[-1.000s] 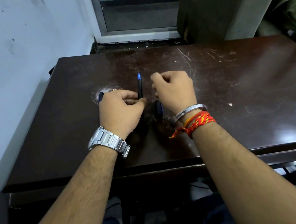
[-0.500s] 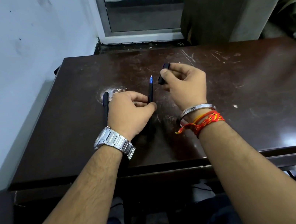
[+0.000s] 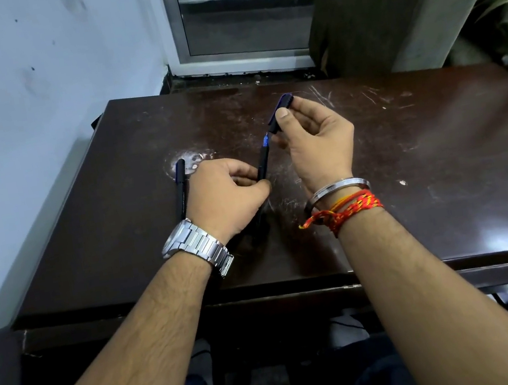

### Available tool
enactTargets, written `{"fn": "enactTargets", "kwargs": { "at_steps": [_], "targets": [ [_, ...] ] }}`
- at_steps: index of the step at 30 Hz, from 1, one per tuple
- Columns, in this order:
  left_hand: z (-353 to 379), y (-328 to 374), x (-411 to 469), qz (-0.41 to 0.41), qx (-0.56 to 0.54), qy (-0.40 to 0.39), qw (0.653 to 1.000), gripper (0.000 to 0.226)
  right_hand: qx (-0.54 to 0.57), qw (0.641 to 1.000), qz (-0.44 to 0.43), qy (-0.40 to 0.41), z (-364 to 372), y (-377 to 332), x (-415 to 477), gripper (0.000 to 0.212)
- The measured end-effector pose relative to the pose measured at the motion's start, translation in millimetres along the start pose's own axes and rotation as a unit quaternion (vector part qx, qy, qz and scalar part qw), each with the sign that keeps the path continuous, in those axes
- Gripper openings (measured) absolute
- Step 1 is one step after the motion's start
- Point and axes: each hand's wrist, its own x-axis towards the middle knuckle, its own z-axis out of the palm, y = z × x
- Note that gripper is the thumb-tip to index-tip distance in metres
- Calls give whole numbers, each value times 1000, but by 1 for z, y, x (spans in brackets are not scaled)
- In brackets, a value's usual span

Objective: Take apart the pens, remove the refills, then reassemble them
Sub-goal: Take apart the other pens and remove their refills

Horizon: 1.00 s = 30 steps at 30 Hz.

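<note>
Left hand [image 3: 226, 193] pinches an uncapped pen [image 3: 262, 164], blue tip up; right hand [image 3: 314, 139] pinches its cap [image 3: 278, 112] just above. Second pen [image 3: 180, 189] lies beside the left wrist. Table [image 3: 425, 171] is bare rightward, wall [image 3: 14, 97] hemming the left edge.

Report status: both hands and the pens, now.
Left hand shut on uncapped black pen, blue tip up. Right hand shut on dark blue cap, just off the tip. Second capped pen on brown table. Nothing obstructing.

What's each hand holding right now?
Left hand: closed on the uncapped pen, blue tip up.
Right hand: pinching the pen cap between thumb and fingers.
</note>
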Motion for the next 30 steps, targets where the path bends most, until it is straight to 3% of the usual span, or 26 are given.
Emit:
{"fn": "enactTargets", "kwargs": {
  "at_steps": [6,11,14,20,23,26,30],
  "targets": [
    [-1,1,0,9,-6,8,1000,9,-69,996,10,-52,0,3,-3,18],
    [-2,-2,1,9,-17,42,999,9,-162,977,9,-141,1,5,-8,51],
    [-3,-3,1,7,-22,61,998,13,-203,962,4,-182,4,6,-9,57],
    [-2,-1,0,-11,4,32,999,18,-199,971,-10,-133,-2,2,-7,54],
    [-2,0,-1,-1,37,21,999,14,-233,961,1,-150,-3,3,-7,63],
    [-2,1,-2,-4,21,37,999,29,-295,937,-2,-189,-6,3,-9,77],
    [-4,-1,-1,-3,7,51,999,50,-286,938,-20,-196,-7,-1,-10,80]
  ]
}}
